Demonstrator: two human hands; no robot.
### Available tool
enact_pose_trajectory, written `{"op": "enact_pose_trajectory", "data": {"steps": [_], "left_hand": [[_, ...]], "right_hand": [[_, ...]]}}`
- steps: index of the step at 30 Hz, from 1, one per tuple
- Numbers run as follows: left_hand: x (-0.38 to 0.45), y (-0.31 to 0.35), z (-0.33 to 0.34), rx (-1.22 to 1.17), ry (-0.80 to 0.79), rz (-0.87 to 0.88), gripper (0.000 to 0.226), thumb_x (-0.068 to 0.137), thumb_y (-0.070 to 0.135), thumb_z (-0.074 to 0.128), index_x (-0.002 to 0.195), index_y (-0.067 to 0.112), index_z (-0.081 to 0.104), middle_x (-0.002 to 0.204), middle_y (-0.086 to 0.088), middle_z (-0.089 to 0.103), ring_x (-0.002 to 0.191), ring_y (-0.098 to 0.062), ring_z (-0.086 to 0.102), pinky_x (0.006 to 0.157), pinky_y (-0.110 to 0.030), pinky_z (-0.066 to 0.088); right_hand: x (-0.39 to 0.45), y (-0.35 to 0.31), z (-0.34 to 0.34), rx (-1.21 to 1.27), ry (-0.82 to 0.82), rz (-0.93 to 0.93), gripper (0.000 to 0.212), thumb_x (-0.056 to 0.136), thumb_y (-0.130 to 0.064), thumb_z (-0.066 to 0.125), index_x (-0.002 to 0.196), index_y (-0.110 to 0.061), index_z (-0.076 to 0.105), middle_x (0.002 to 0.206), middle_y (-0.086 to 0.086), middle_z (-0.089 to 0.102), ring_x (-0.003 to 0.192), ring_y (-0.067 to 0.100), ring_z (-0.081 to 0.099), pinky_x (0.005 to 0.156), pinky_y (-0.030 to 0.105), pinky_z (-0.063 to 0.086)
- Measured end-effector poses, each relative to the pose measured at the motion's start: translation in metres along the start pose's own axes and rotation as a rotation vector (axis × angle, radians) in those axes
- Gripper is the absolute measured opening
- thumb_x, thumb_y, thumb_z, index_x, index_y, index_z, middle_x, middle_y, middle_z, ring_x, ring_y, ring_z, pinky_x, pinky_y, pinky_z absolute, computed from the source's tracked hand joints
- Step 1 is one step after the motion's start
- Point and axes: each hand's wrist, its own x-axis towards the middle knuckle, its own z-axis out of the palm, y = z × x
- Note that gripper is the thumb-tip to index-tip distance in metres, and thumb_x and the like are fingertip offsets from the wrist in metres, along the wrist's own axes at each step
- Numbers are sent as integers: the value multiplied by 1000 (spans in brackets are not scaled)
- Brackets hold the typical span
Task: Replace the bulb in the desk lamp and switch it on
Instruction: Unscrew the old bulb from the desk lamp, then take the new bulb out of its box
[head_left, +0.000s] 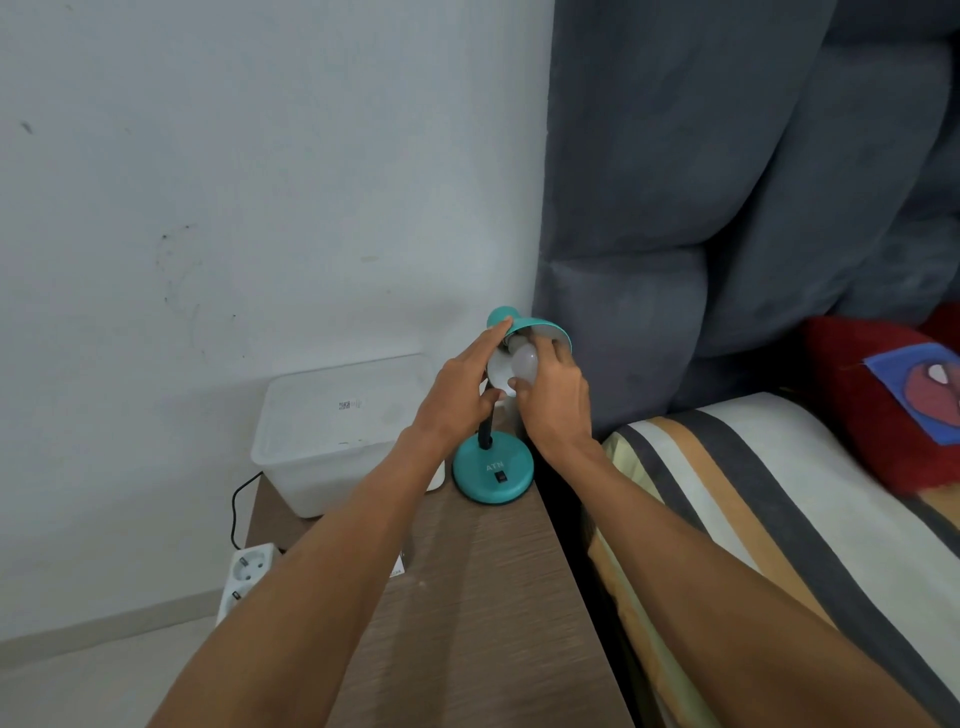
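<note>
A teal desk lamp (493, 470) stands at the far right corner of a wood-grain bedside table (467, 597), just beside a grey padded headboard (701, 208); its shade (540, 330) is tipped so that the white inside faces the person. The left hand (457, 395) lies against the rim and back of the shade, fingers extended and thumb tucked under, apparently bracing the shade so that it will not swing on its black neck (485, 431) while the bulb is turned. The right hand (553, 395) is curled about the bulb (524, 364), fingertips on its far side and thumb below it, closed on the glass and not spread; whether the bulb is being wound in or out cannot be told. The bulb is a frosted white globe, unlit, its base hidden towards the socket deep in the shade. The round base carries raised lettering and a small black rocker switch (501, 476), within easy reach of either hand for the final step. A white lidded plastic box (332, 431) sits to the left on the same table; a white power strip (247, 577) lies beyond the table edge, its black cable (236, 514) rising behind.
</note>
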Motion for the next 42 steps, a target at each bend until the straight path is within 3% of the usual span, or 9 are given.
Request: {"op": "enact_pose_trajectory", "data": {"steps": [4,7,9,11,15,25,30,35,42], "left_hand": [[-1,2,-2,13,-8,-24,99,85,-6,76,161,37,28,151,-1,54,120,-22,63,103,-46,55],[-4,11,-7,87,-2,-24,98,86,-4,72,162,37,25,147,-2,57,110,-20,63,97,-39,55],[-7,18,-11,145,-19,-14,100,87,0,71,163,39,19,158,-2,47,125,-24,58,101,-38,52],[-12,22,-17,196,-49,-25,105,88,9,75,163,43,9,170,-2,28,151,-25,36,114,-44,46],[-36,34,-35,227,-40,-106,98,91,25,77,165,35,13,172,-5,20,159,-23,16,122,-45,32],[-159,1,-68,156,123,-346,72,92,30,78,154,14,45,158,-9,47,147,-28,41,121,-38,31],[-206,-31,-61,6,131,-528,96,78,36,90,157,15,40,158,-8,45,145,-26,43,119,-38,36],[-221,-77,-41,-123,120,-573,123,57,63,93,158,21,36,150,-5,53,133,-23,56,110,-49,51],[-222,-89,-28,-171,149,-569,118,66,35,98,160,15,31,149,-8,53,133,-23,56,111,-44,50]], "right_hand": [[-9,3,-5,-16,32,-3,59,80,-18,80,133,-18,52,133,4,58,114,29,54,78,36,50],[-13,1,-12,8,8,-8,62,81,-16,79,136,-17,52,135,7,54,116,29,54,88,38,51],[-17,-3,-21,22,-11,10,62,82,-18,78,138,-18,51,134,8,51,113,28,57,92,40,52],[-23,-7,-28,40,-13,14,60,82,-20,78,136,-19,52,133,6,51,105,28,61,89,42,54],[-41,-14,-44,51,40,-35,56,78,-16,77,130,-15,58,127,6,60,109,27,58,86,39,54],[-98,-39,-33,39,-77,-28,51,78,-21,75,126,-15,58,121,7,62,102,28,63,84,44,54],[-126,-33,6,12,-198,3,45,80,-17,73,125,-14,63,119,9,66,106,27,63,87,38,52],[-151,-16,52,-60,-331,131,59,86,-24,73,140,-15,51,136,7,57,122,22,55,102,37,47],[-160,0,93,-87,-396,197,57,85,-26,74,138,-16,54,132,8,59,118,22,56,99,38,51]]}}
